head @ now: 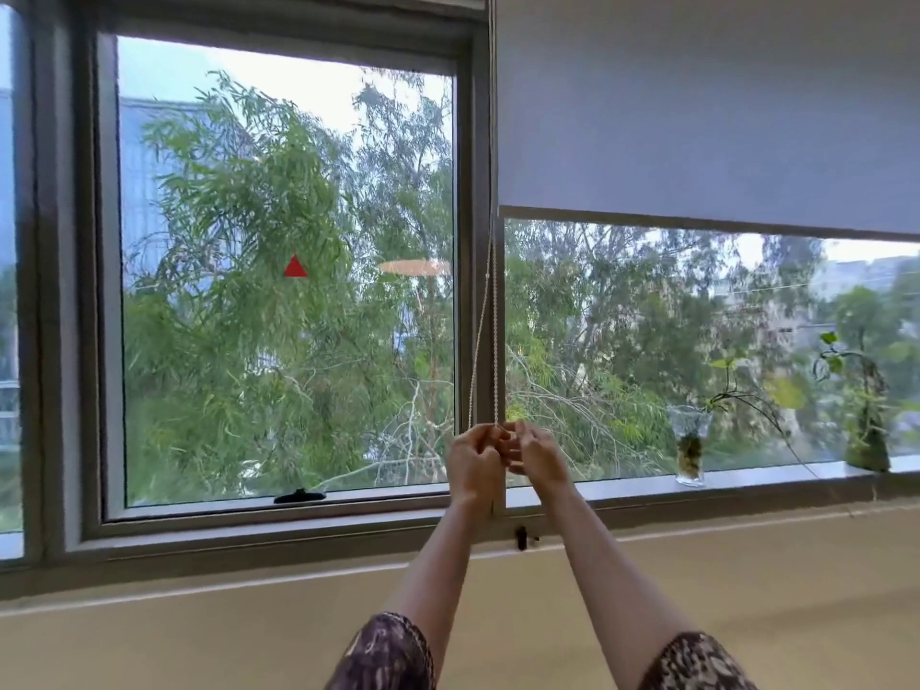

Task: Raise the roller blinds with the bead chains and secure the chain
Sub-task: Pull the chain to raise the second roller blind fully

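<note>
The left hand [473,460] and right hand [540,453] meet, fingers curled around the bead chain [485,331] at the window's centre post, while the roller blind [697,117] hangs part-raised, so further pulling and securing seem left.

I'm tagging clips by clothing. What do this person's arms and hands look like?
Forearms bare. The left sleeve and right sleeve end near the elbow: dark fabric with a pale mottled print. The left hand and right hand are ungloved; no watch or bracelet shows.
</note>
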`<act>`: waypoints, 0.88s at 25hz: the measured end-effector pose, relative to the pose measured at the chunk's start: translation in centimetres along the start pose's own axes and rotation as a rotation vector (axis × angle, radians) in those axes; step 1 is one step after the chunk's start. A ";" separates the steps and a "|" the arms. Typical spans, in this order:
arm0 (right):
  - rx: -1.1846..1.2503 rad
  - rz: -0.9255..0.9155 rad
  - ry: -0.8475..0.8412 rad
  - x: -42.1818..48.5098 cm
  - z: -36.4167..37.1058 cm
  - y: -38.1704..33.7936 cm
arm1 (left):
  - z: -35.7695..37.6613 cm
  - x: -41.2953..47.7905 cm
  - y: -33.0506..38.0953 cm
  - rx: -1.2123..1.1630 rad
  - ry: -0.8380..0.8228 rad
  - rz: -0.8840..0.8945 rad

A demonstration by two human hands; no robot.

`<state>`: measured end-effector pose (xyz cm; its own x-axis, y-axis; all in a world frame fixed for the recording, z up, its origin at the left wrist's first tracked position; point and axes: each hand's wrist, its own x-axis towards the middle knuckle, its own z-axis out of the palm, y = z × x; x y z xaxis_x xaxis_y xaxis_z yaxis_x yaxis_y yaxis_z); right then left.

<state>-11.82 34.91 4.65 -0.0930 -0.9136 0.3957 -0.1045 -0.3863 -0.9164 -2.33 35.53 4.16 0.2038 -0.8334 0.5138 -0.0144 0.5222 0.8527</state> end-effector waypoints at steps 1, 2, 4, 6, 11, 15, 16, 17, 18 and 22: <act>0.029 -0.025 0.017 0.5 0.2 -1.5 | 0.2 -0.4 -0.4 -0.002 -0.016 -0.002; 0.039 -0.059 0.042 1.1 0.4 -2.8 | 0.4 -0.9 -0.8 -0.006 -0.026 -0.012; 0.030 -0.123 0.087 2.2 0.9 -5.0 | 0.6 -1.7 -1.7 -0.004 -0.031 -0.039; 0.067 -0.135 0.115 2.8 1.5 -6.3 | 0.4 -2.3 -2.6 -0.004 -0.040 -0.062; 0.067 -0.221 0.145 2.5 2.0 -6.3 | -0.6 -1.7 -1.8 0.002 -0.237 -0.120; -0.039 -0.276 0.174 2.5 2.0 -6.0 | -2.0 0.6 -0.2 -0.020 -0.316 -0.173; -0.055 -0.276 0.172 2.5 2.0 -5.8 | -2.3 1.4 0.3 -0.048 -0.300 -0.168; -0.057 -0.272 0.164 2.4 1.9 -5.3 | -2.6 2.2 0.9 -0.072 -0.277 -0.158; -0.057 -0.273 0.150 2.4 1.9 -4.7 | -2.6 3.2 1.7 -0.085 -0.251 -0.141; -0.020 -0.275 0.068 2.1 2.1 -1.8 | -1.5 6.1 5.5 -0.153 -0.240 -0.089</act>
<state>-9.79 33.43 6.98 -0.1247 -0.7640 0.6331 -0.1546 -0.6153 -0.7730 0.32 33.58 11.82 -0.0397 -0.8866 0.4608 0.1449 0.4512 0.8806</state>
